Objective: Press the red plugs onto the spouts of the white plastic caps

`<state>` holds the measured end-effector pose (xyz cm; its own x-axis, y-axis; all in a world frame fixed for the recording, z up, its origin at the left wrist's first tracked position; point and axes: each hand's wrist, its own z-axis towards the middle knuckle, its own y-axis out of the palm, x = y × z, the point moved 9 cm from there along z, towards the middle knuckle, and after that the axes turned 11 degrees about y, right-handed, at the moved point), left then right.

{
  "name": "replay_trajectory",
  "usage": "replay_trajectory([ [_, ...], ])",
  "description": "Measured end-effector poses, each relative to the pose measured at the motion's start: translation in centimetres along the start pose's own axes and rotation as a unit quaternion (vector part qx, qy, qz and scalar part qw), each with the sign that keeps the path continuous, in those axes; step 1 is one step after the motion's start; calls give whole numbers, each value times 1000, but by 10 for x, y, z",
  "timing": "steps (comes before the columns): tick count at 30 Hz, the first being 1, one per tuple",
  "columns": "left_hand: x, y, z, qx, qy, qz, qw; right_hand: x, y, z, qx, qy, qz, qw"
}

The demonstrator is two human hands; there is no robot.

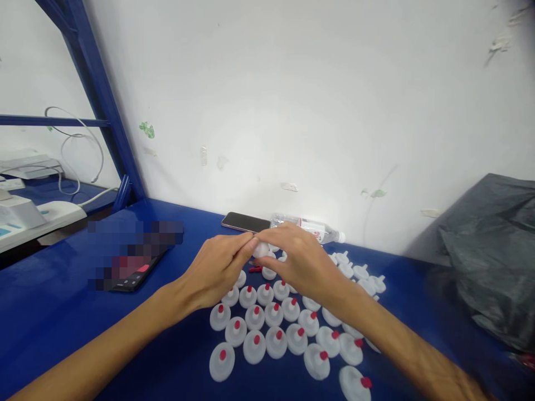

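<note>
A white plastic nozzle lid (261, 250) is pinched between my two hands above the blue table. My right hand (298, 256) curls round it from the right, with thumb and fingers closed on its sides. From the left, my left hand (221, 264) meets it with thumb and fingertips pressed together at its edge. My fingers cover part of this lid, so its tip is hidden. Below the hands stand several rows of white nozzle lids with red tips (254, 347). Beyond my right forearm lie more white lids without red tips (360, 272). A small red piece (255, 269) lies just under the hands.
A phone (246, 222) and a transparent bottle (320, 229) lie along the wall. Another phone (144, 268), partly blurred out, is at the left on the blue table (50, 312). A dark plastic bag (493, 250) stands at the right. A blue frame post (102, 94) rises at the left.
</note>
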<state>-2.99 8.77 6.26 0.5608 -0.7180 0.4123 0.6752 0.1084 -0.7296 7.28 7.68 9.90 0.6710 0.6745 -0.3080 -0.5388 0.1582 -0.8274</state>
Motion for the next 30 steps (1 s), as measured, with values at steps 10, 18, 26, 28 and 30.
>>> replay_trajectory([
  [10,-46,-32,-8,181,-189,-345,902,85,-50,5,134,175,-91,971],
  [18,-32,-9,-4,28,-75,68,994,46,-30,6,8,137,93,986],
  [26,-40,4,-4,-57,-43,127,989,33,8,1,-98,150,61,982],
  [28,-42,5,-5,-67,-42,147,986,33,16,0,-123,157,60,978],
  [30,-43,6,-6,-74,-38,165,983,31,23,-1,-145,158,63,975],
])
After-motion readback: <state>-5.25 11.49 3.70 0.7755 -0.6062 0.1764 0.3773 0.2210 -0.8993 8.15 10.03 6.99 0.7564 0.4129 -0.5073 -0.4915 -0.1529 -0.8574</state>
